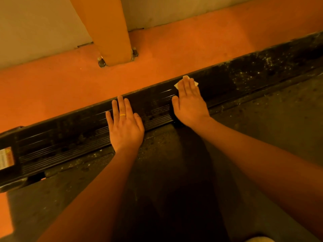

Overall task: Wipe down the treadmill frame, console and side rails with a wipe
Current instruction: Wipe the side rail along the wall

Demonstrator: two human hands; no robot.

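A black ribbed side rail (66,144) of the treadmill runs diagonally from lower left to upper right. My right hand (189,103) lies flat on the rail with straight fingers, pressing a small white wipe (186,78) whose corners stick out past the fingertips. My left hand (125,126), a yellow ring on one finger, rests flat on the rail a little to the left, holding nothing. The rail's far right stretch (262,70) is speckled with dust. The dark running belt (262,137) lies under my forearms.
An orange floor (52,84) borders the rail's far side. An orange post (111,41) is bolted to the floor by a pale wall (35,23). A warning sticker (6,158) sits at the rail's left end cap.
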